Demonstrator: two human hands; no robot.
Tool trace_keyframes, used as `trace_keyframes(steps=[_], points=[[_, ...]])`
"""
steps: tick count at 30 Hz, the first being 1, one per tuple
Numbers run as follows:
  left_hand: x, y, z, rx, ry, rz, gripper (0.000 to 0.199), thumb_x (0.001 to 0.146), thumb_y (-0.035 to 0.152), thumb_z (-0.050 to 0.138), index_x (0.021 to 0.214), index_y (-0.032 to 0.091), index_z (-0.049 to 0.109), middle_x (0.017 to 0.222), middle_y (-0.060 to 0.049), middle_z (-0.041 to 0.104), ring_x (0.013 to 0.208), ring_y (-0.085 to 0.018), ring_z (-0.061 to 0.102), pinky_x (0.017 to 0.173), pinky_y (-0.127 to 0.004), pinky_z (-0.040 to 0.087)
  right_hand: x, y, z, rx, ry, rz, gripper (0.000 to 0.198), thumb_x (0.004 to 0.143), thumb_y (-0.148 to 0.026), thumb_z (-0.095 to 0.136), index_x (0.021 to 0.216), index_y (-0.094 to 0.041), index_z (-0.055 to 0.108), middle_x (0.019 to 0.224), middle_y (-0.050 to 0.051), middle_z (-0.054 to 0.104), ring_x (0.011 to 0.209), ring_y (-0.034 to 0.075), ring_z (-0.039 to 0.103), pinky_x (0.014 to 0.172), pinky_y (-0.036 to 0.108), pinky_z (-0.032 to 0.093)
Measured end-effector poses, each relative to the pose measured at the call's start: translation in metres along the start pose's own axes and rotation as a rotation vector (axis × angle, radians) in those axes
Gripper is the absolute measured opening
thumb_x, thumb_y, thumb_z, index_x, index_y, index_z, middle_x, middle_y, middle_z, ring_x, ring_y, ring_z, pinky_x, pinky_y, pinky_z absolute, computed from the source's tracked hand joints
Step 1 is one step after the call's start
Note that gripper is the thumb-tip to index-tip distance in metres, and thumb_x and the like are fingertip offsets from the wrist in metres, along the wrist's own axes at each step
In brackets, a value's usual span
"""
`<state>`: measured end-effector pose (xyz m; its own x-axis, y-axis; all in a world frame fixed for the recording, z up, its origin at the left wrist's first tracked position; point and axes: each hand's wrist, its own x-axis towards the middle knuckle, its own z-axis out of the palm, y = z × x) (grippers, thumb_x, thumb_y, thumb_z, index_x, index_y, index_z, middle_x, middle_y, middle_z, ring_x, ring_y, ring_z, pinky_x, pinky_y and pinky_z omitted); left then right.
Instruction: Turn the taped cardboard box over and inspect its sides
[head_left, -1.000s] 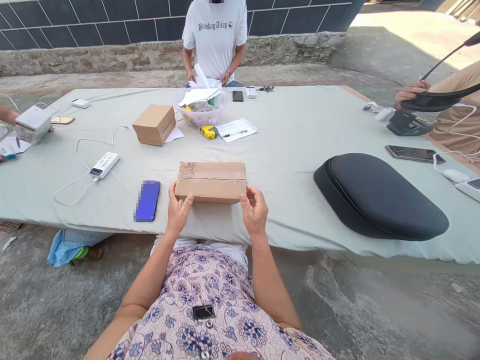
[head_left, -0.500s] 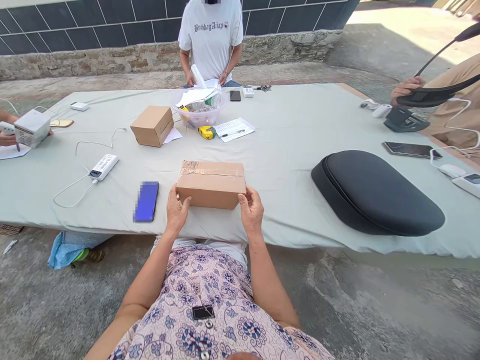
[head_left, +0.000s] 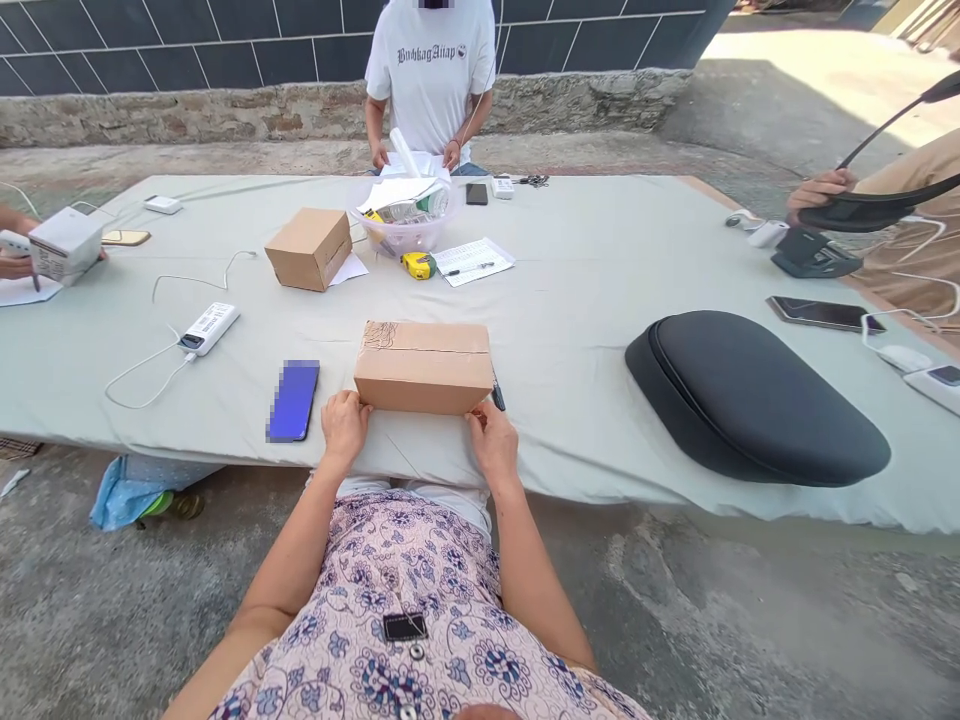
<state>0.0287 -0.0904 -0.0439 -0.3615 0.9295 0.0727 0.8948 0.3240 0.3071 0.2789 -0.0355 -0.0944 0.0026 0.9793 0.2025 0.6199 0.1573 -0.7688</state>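
Observation:
A closed brown cardboard box (head_left: 424,365), taped along its top and marked with dark scribbles at one end, rests on the cloth in front of me. My left hand (head_left: 346,424) is closed at its lower left corner, thumb and fingertips against the edge. At the lower right corner my right hand (head_left: 493,438) is likewise closed, with its fingertips partly hidden at the box. A dark pen (head_left: 498,388) lies beside the box, just beyond my right hand. Left of my left hand is a phone (head_left: 295,400) with a blue screen.
Farther back stand another cardboard box (head_left: 309,250) and a plastic basket (head_left: 401,235) of odds and ends. A yellow tape measure (head_left: 418,265) lies near it. To the right is a large black cushion-like object (head_left: 757,400); at left, a white power bank (head_left: 209,328). Co-workers sit around the table.
Both hands have slid down from the box's sides to its lower near corners, and the fingers have curled in. The pen beside the box now shows. The box has hardly moved.

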Motion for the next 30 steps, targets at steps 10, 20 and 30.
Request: trace_keyframes(steps=[10,20,30], points=[[-0.003,-0.005,-0.004,-0.526,0.122,0.020,0.013,0.091,0.035,0.052,0.088,0.023,0.050,0.102,-0.007,0.069,0.093,-0.022,0.066,0.090,-0.040,0.051,-0.002,-0.023,-0.017,0.214,0.156,-0.052,0.025,0.084,-0.038,0.051,0.097,-0.020,0.062,0.087,0.007,0.070,0.077,0.021,0.064,0.073,0.036,0.055],[-0.016,0.019,-0.014,-0.659,0.229,-0.098,0.039,0.079,0.045,0.069,0.102,0.023,0.047,0.110,-0.007,0.066,0.093,-0.021,0.066,0.084,-0.037,0.053,-0.008,-0.050,-0.028,0.191,0.254,-0.057,0.035,0.084,-0.045,0.060,0.109,-0.020,0.061,0.071,-0.003,0.054,0.068,0.017,0.054,0.066,0.030,0.048],[-0.011,0.030,-0.001,-0.480,0.298,-0.030,0.070,0.082,0.060,0.066,0.132,0.014,0.048,0.125,-0.021,0.062,0.121,-0.036,0.058,0.101,-0.049,0.047,0.000,-0.055,-0.018,0.062,0.317,-0.150,0.035,0.084,-0.049,0.065,0.104,-0.022,0.056,0.103,0.009,0.062,0.099,0.025,0.056,0.089,0.042,0.049]])
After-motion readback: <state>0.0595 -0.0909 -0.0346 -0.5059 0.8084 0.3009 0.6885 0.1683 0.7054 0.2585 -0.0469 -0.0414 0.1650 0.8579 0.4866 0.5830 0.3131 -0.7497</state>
